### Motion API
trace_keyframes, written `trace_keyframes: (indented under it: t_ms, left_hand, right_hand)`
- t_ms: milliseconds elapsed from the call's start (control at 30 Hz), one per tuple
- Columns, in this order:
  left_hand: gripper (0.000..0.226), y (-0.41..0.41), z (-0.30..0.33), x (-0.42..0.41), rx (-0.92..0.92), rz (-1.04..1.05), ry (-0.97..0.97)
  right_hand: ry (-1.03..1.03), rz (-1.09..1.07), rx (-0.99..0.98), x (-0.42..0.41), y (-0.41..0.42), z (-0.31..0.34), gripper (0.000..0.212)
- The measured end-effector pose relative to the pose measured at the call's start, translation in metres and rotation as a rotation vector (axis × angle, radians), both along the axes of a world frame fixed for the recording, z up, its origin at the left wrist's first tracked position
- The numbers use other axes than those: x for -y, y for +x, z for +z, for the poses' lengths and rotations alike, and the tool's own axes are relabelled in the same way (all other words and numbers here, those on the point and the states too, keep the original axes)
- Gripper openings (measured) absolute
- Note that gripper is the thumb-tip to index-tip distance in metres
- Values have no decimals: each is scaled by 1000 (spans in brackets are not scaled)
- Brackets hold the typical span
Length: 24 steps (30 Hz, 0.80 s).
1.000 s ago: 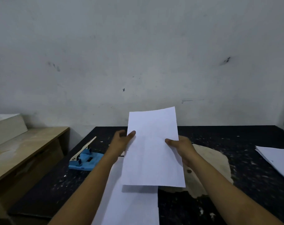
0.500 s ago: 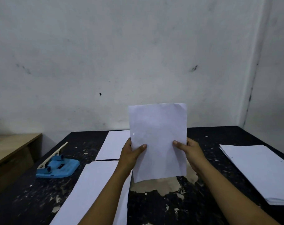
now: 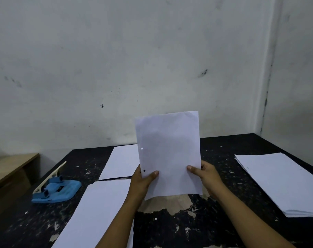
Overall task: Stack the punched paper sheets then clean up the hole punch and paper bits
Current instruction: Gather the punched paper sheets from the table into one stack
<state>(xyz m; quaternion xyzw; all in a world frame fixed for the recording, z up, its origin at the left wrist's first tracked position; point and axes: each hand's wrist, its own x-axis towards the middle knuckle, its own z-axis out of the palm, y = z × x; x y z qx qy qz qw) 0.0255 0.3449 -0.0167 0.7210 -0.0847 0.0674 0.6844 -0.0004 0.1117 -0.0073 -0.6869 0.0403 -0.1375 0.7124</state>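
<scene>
I hold a white punched sheet [image 3: 170, 153] upright above the black table [image 3: 223, 230], two holes along its left edge. My left hand [image 3: 143, 183] pinches its lower left edge and my right hand [image 3: 205, 176] its lower right edge. A stack of punched sheets [image 3: 281, 183] lies at the right of the table. A blue hole punch [image 3: 55, 189] with a cream lever rests at the left. A few small white paper bits [image 3: 155, 218] are scattered on the tabletop.
Two more white sheets lie on the table, one near me [image 3: 98, 212] and one farther back [image 3: 121, 161]. A wooden bench [image 3: 10, 167] stands left of the table. A grey wall rises behind, with a corner at the right.
The sheet has been lifted from nearly flat to upright, showing its two holes. The view has swung right, so the punch sits farther left and the right stack is fully in view.
</scene>
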Motion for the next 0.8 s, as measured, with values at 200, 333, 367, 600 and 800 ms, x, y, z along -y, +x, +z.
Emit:
trace_keyframes:
  t_ms: [200, 333, 367, 600, 800]
  left_hand:
    - [52, 3, 6, 13, 2, -13, -7]
    - [54, 1, 13, 44, -23, -80, -49]
    - [53, 1, 13, 55, -44, -104, -69]
    - [20, -2, 11, 158, -248, -248, -68]
    - [9, -6, 0, 241, -411, -358, -39]
  right_hand:
    - [-37, -62, -9, 12, -6, 4, 16]
    - [-62, -134, -34, 40, -10, 13, 16]
    - [-80, -161, -45, 51, -12, 14, 16]
    - [-215, -423, -146, 158, -34, 13, 9]
    - [-291, -569, -264, 246, -67, 10, 13]
